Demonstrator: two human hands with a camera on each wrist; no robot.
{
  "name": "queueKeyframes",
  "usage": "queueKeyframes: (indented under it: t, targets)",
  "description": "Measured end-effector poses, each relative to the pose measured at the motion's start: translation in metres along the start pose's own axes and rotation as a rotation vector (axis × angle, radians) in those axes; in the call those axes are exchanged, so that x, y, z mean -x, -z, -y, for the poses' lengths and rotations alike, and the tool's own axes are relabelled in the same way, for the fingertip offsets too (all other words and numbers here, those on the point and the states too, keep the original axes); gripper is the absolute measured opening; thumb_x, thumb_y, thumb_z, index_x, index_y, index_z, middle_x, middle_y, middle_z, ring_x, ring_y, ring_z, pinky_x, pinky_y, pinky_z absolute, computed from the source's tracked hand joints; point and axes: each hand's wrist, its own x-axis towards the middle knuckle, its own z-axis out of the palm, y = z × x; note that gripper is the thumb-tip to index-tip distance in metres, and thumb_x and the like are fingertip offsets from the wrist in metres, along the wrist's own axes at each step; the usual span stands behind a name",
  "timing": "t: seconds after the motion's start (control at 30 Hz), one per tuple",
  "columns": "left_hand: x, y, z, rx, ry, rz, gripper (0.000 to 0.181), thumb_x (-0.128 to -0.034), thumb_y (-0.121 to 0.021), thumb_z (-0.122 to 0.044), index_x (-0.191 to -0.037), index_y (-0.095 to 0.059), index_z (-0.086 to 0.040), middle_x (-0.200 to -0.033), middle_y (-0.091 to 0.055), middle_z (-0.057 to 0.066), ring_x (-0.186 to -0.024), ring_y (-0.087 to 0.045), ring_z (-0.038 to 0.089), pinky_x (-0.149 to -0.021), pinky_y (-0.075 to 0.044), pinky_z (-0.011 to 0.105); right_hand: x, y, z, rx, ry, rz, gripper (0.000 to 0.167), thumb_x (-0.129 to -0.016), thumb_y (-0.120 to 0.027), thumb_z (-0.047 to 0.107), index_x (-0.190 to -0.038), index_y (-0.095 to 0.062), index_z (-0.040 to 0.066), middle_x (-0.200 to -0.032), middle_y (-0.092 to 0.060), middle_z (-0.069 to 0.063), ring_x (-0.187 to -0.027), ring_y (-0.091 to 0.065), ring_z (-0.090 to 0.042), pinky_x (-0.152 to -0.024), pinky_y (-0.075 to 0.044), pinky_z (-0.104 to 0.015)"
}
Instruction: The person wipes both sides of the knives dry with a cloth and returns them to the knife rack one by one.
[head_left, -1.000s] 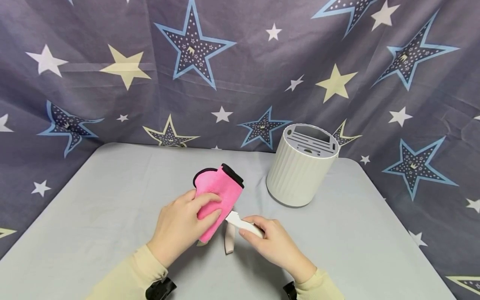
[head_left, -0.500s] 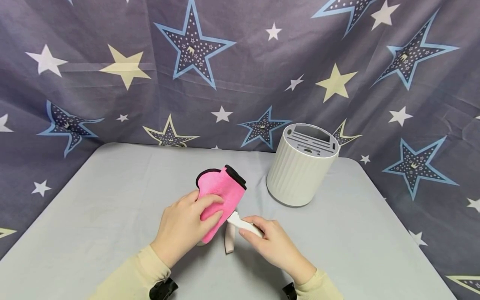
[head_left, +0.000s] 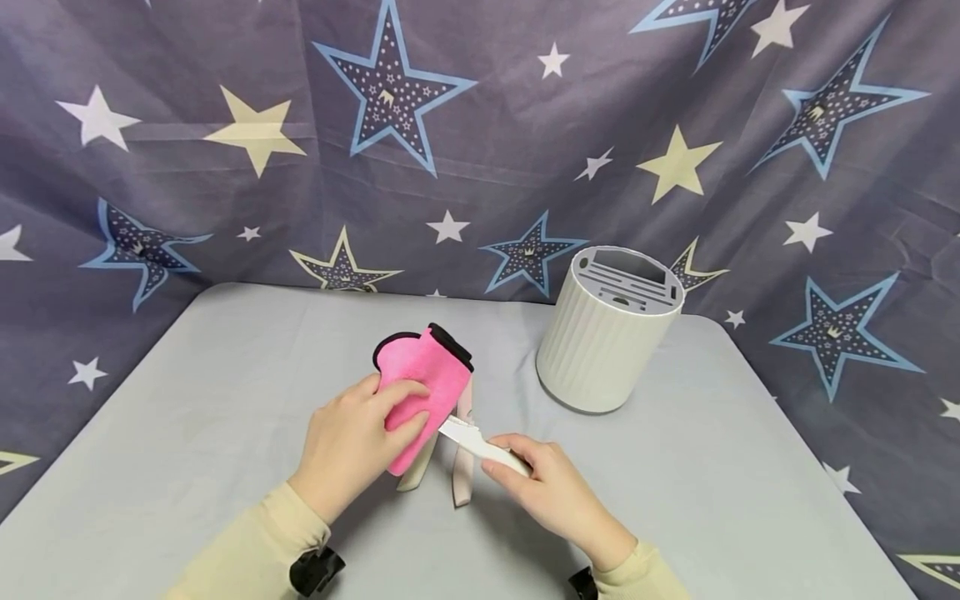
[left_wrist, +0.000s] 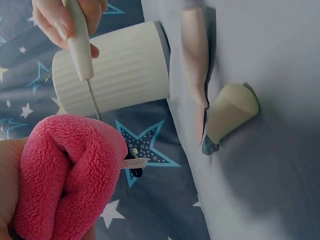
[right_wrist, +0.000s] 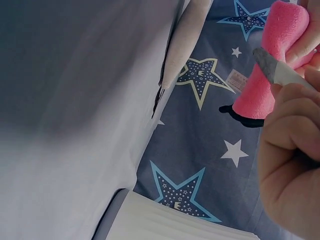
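My left hand [head_left: 356, 437] grips a folded pink cloth [head_left: 427, 379] with black edging, held above the table. In my right hand [head_left: 543, 483] is the white handle of a knife [head_left: 480, 442]. Its blade meets the cloth's right side and is mostly hidden there in the head view. The left wrist view shows the thin blade [left_wrist: 94, 102] running down behind the pink cloth [left_wrist: 75, 175]. Beneath the hands, a knife with a pinkish handle [head_left: 462, 479] and another with a cream handle [head_left: 417, 468] lie on the table, partly covered by the cloth and the held knife.
A ribbed, off-white knife block [head_left: 607, 342] stands at the back right, with slots and larger openings in its top. The grey-covered table [head_left: 247, 358] ends at a dark curtain [head_left: 495, 125] printed with stars.
My left hand and the cloth first shift slightly right, then back left. More of the held knife and the cream handle now shows. The right hand stays nearly still.
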Motion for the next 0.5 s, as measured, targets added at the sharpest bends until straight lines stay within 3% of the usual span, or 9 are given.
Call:
queueKeyframes:
  t: [0.5]
  targets:
    - [-0.001,-0.001,0.014,-0.023,0.050,0.018,0.025,-0.0769,-0.080,-0.024,-0.101,-0.075,-0.030,-0.064,-0.041,-0.005,-0.050,-0.033,0.012,-0.042,-0.027,0.026,0.002,0.003,-0.001,0.027,-0.025,0.001,0.025,-0.094,-0.067,0.027,-0.112,-0.071,0.010,-0.073,-0.055,0.008,-0.063,-0.046,0.000,-0.061,-0.043,-0.020]
